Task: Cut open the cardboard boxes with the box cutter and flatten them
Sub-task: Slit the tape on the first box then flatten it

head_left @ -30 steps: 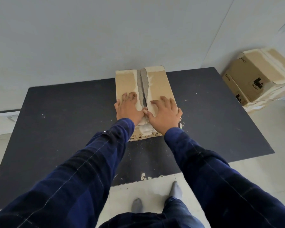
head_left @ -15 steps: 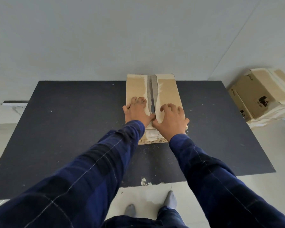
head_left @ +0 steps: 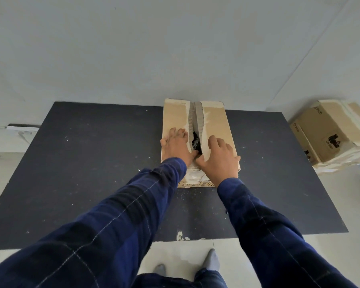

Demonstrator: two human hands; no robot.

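Note:
A brown cardboard box (head_left: 216, 121) stands on the black table (head_left: 92, 163), near its far edge. The top seam is slit, and the two flaps are parted over a dark gap (head_left: 195, 141). My left hand (head_left: 176, 147) lies on the left flap with its fingers spread and its thumb tucked into the seam. On the right flap, my right hand (head_left: 219, 159) lies the same way, thumb at the seam beside the left thumb. No box cutter shows in the head view.
A second taped cardboard box (head_left: 328, 132) sits on the floor to the right of the table. A pale wall stands right behind the table. My feet in grey socks (head_left: 212, 261) are at the table's near edge.
The flaps have spread apart at the seam, and a dark gap now shows between my hands. The camera has moved slightly, so the box sits farther right in view.

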